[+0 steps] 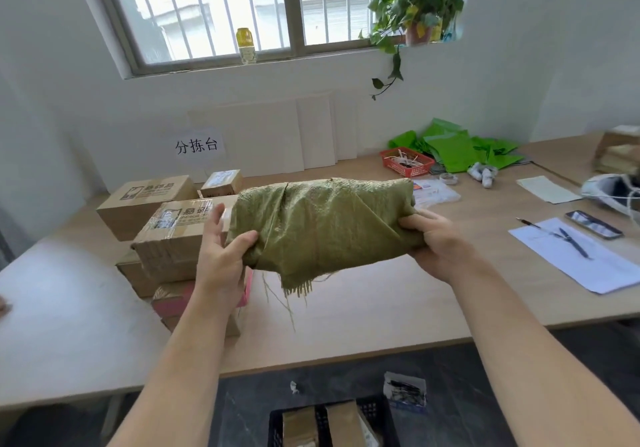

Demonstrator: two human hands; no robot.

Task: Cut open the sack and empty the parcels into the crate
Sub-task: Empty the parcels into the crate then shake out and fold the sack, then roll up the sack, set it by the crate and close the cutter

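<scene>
A green woven sack (322, 221), folded into a thick bundle with frayed threads hanging from its lower edge, is held in the air above the wooden table (381, 301). My left hand (221, 256) grips its left end and my right hand (436, 242) grips its right end. On the floor at the bottom edge of the view stands a black plastic crate (277, 426) with brown cardboard parcels (341, 424) inside. Several more cardboard boxes (173, 235) are stacked on the table to the left, behind my left hand.
A red basket (407, 162), green plastic bags (460, 150), white papers with pens (571, 252), a phone (594, 225) and a shoe (613, 190) lie on the right of the table. A torn packet (405, 393) lies on the dark floor. White boards lean on the wall.
</scene>
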